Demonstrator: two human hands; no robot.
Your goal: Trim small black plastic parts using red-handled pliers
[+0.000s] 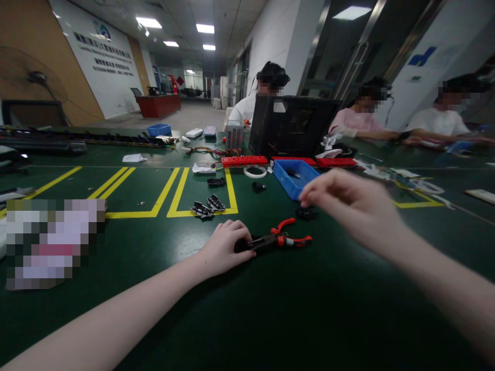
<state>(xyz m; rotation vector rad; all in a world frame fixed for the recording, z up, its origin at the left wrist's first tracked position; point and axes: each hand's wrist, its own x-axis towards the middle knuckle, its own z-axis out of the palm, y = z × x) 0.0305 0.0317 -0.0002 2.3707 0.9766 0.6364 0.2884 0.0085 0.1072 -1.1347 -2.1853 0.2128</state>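
Observation:
My left hand (231, 242) rests on the green table, its fingers closed around a small black part (242, 245). Right beside those fingertips lie the long-nose pliers (282, 238), jaws toward my hand and red-and-black handles spread to the right. Above the table, at the near corner of the blue tray (289, 184), is my right hand (348, 198). Its thumb and fingers are pinched together, and anything between them is too small or hidden to make out. Just below those fingertips a black part (307, 213) lies on the table.
Black-and-silver parts (209, 206) lie inside yellow tape lines, with a black cone-shaped piece (259, 187) and a white ring (255, 171) farther back. Red strips (245, 161) and a black computer case (294, 126) stand behind. Several people sit across the table. Loose cables (415, 180) lie right.

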